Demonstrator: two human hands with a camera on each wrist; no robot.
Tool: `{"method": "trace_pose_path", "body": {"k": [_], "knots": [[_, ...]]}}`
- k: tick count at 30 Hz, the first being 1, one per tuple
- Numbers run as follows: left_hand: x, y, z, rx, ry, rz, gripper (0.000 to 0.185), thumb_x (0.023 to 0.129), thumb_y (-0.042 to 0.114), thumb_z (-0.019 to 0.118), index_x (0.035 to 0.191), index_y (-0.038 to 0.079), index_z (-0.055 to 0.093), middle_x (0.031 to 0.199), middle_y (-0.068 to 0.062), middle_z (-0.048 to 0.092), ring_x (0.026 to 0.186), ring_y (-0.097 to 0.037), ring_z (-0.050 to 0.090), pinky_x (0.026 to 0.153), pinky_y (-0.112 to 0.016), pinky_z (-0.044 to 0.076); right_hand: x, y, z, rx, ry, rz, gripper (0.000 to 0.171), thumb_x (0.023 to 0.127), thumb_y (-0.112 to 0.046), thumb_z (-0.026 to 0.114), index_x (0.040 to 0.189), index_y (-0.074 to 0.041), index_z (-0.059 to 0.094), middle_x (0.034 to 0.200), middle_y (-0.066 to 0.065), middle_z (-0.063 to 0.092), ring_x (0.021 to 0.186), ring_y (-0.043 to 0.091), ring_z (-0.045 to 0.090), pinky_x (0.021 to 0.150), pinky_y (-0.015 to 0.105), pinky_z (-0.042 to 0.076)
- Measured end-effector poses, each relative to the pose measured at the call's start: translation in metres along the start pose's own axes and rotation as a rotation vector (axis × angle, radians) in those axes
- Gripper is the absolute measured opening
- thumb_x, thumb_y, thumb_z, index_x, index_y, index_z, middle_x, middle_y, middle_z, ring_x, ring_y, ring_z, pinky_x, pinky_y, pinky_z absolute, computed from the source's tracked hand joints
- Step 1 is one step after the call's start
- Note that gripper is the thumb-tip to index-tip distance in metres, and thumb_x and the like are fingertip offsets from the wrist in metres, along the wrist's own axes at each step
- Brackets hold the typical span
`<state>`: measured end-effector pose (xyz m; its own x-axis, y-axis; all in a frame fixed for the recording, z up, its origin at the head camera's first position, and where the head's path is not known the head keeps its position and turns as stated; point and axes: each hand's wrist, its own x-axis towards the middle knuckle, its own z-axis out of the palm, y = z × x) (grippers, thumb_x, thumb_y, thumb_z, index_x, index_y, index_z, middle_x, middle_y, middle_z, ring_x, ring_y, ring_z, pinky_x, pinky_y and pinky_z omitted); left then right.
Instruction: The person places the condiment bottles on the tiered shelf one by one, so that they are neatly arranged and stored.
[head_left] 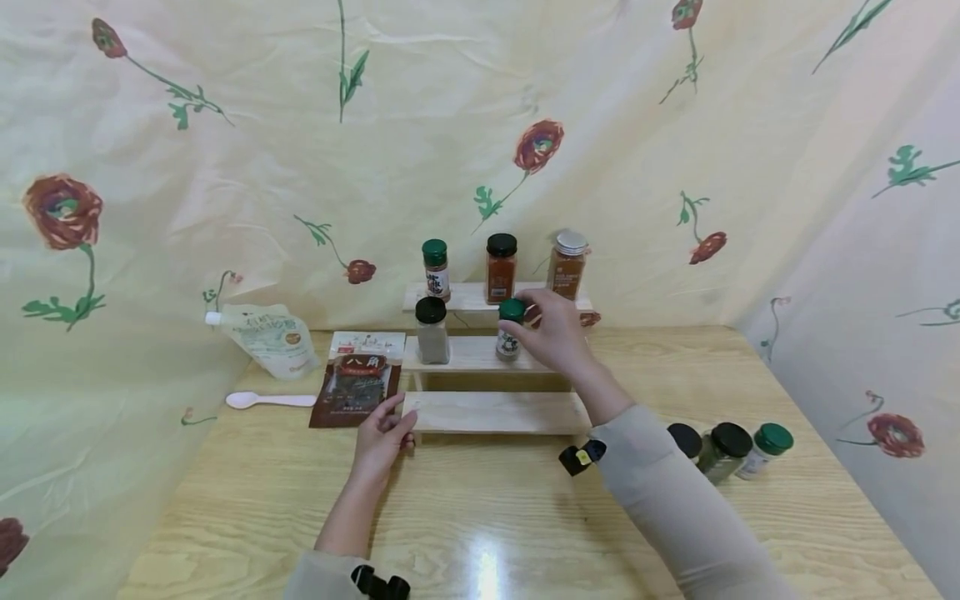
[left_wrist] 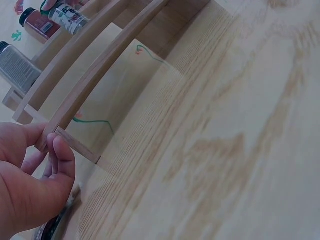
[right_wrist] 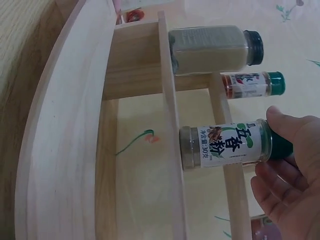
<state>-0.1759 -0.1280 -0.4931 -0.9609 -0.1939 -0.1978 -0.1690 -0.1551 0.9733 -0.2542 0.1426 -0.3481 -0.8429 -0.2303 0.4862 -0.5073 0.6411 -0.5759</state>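
My right hand (head_left: 558,329) pinches the green cap of a small spice jar (right_wrist: 230,145) with a white label. That jar stands on the middle step of a three-step wooden rack (head_left: 498,412), its base at the board in the right wrist view. My left hand (head_left: 384,442) grips the left end of the rack's lowest step, thumb and fingers about the board's corner in the left wrist view. Left of the pinched jar, a black-capped jar of pale powder (head_left: 432,333) shares the middle step. On the top step stand a green-capped jar (head_left: 436,271), a black-capped red-brown jar (head_left: 500,271) and a silver-capped jar (head_left: 567,267).
Left of the rack lie a brown spice packet (head_left: 356,383), a white spoon (head_left: 270,401) and a white spouted pouch (head_left: 273,342). Beside my right sleeve stand a green-capped jar (head_left: 765,450) and two black-capped jars (head_left: 723,454). A flowered cloth (head_left: 450,167) hangs behind the table.
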Motion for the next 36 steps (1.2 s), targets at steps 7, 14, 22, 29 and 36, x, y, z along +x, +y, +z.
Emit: {"method": "trace_pose_path", "body": {"k": [7,14,22,29,36], "knots": [[0.0,0.001,0.001,0.006,0.001,0.002,0.044,0.097,0.005,0.069,0.139,0.004,0.057,0.085,-0.003,0.057,0.065,-0.012,0.058,0.058,-0.021,0.054,0.005,-0.002,0.005,-0.035,-0.022,0.003,0.041,0.086,-0.026,0.084,0.114,-0.001,0.067,0.104,0.012,0.068,0.083,0.023,0.067,0.07,0.036,0.06],[0.0,0.001,0.001,0.002,-0.002,0.005,0.045,0.096,0.006,0.069,0.14,0.003,0.057,0.085,-0.003,0.057,0.065,-0.012,0.058,0.058,-0.022,0.055,0.005,-0.003,0.004,-0.016,-0.077,0.077,0.042,0.087,-0.029,0.083,0.117,-0.004,0.064,0.107,0.01,0.067,0.085,0.022,0.066,0.073,0.036,0.059],[0.001,0.002,0.001,0.002,-0.007,0.001,0.045,0.097,0.007,0.069,0.14,0.003,0.057,0.086,-0.003,0.058,0.066,-0.012,0.059,0.058,-0.021,0.054,-0.003,0.0,-0.007,-0.001,-0.079,0.141,0.063,0.089,-0.04,0.08,0.136,-0.006,0.056,0.113,0.011,0.065,0.094,0.025,0.066,0.08,0.041,0.058],[0.001,0.001,0.001,-0.004,-0.01,-0.006,0.046,0.097,0.006,0.068,0.141,0.005,0.057,0.083,-0.001,0.057,0.065,-0.011,0.058,0.058,-0.021,0.054,-0.021,0.012,-0.026,0.032,-0.06,0.118,0.057,0.094,-0.035,0.075,0.133,0.001,0.056,0.111,0.015,0.065,0.094,0.03,0.065,0.083,0.047,0.057],[0.001,0.001,0.0,0.002,-0.008,-0.015,0.047,0.097,0.006,0.069,0.142,0.004,0.056,0.083,-0.002,0.057,0.066,-0.011,0.058,0.058,-0.021,0.054,-0.044,0.023,-0.048,-0.012,-0.1,0.066,0.041,0.096,-0.027,0.073,0.125,-0.001,0.062,0.106,0.014,0.067,0.094,0.028,0.065,0.08,0.045,0.058]]}}
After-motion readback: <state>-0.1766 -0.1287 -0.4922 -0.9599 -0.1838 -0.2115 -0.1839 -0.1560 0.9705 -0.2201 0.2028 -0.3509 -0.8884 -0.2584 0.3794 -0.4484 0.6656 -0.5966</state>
